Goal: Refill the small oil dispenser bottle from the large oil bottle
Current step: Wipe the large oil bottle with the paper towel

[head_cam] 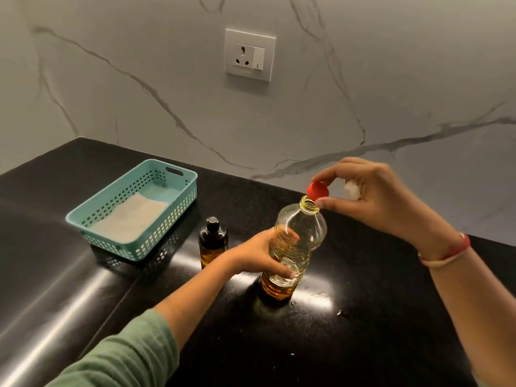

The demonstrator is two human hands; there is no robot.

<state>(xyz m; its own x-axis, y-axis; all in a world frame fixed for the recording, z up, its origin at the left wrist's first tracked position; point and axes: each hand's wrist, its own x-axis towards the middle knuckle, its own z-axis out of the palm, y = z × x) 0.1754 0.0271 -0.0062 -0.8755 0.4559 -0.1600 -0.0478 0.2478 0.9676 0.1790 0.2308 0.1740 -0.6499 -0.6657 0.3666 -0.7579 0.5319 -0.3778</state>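
**Status: Bottle Uncapped, Pouring Outstanding**

The bottle is being gripped round its middle by the left hand, upright on the counter. The red cap is being pinched by the right hand just above the open neck. The dispenser is standing just left, top on, part full. Its opening and filling are judged outstanding.
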